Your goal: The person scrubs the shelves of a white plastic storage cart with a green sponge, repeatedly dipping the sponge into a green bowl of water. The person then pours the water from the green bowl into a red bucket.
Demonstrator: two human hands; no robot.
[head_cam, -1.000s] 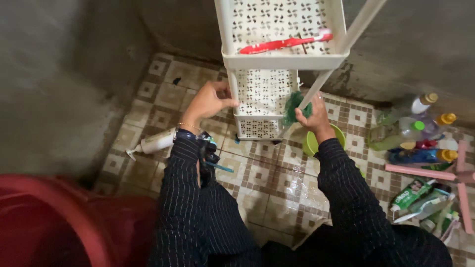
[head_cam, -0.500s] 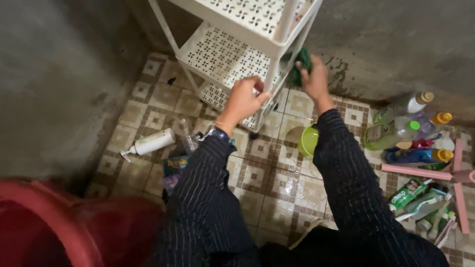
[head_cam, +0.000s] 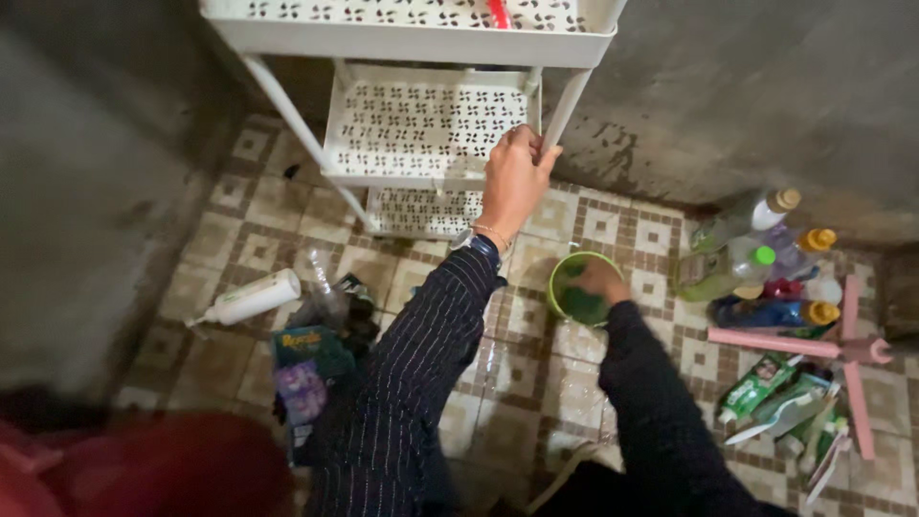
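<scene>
Right hand has dropped from the rack post into the green bowl, grip seemingly clutching the scrubber; left hand now clasps the white rack.

dim, flat light | dark left corners | glare on wet tiles | soft blur

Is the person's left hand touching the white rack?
Touching. The head view shows the left hand wrapped around the front right post of the white rack, fingers closed on it, with no gap visible.
</scene>
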